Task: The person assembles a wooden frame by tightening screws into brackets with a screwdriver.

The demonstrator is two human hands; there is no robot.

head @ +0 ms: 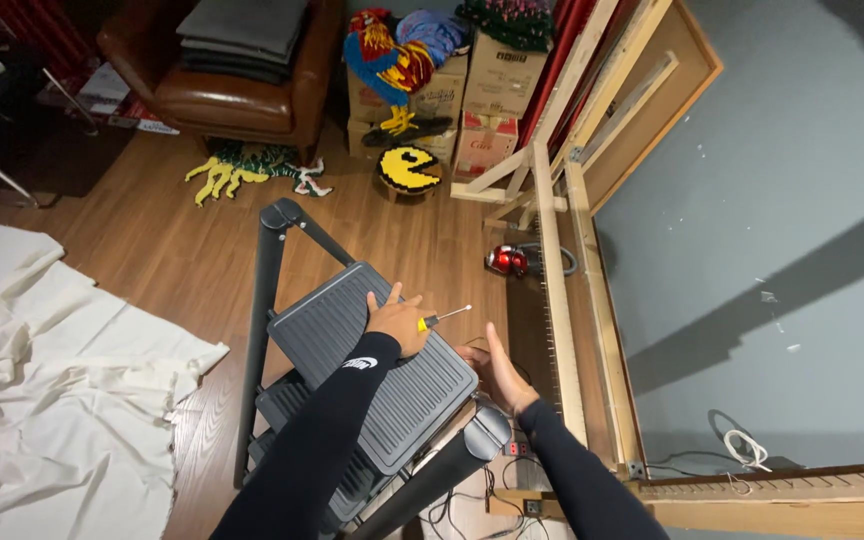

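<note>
**me:** Watching the head cam feed right now. Left hand (pixel 398 322) is pressed flat on the top tread of the grey step ladder (pixel 337 335), centre of frame, and it's got a yellow-handled screwdriver (pixel 440 318) pinned under the fingers, shaft poking out toward the right. So that hand is gripping the screwdriver and leaning on the step at once. Right hand (pixel 492 372) is released, palm open, fingers straight, hovering just beside the ladder's right edge and holding nothing.

**other guy:** What's your worry?

**me:** The grip looks loose to me. The tool is trapped between palm and tread more than wrapped, so if weight shifts off that hand I'd guess it rolls off the edge and drops to the wooden floor (pixel 172 215). The tip also points toward the open right hand, which sits near it, so a slip could mean a jab.

**other guy:** Anything below?

**me:** Cables (pixel 472 495) tangled at the ladder's foot, lower centre, and a white cloth (pixel 52 400) spread over the floor at lower left. Either could snag a foot. A wooden frame (pixel 577 290) stands just right of the ladder, and a small red vacuum (pixel 507 260) sits beside it.
</note>
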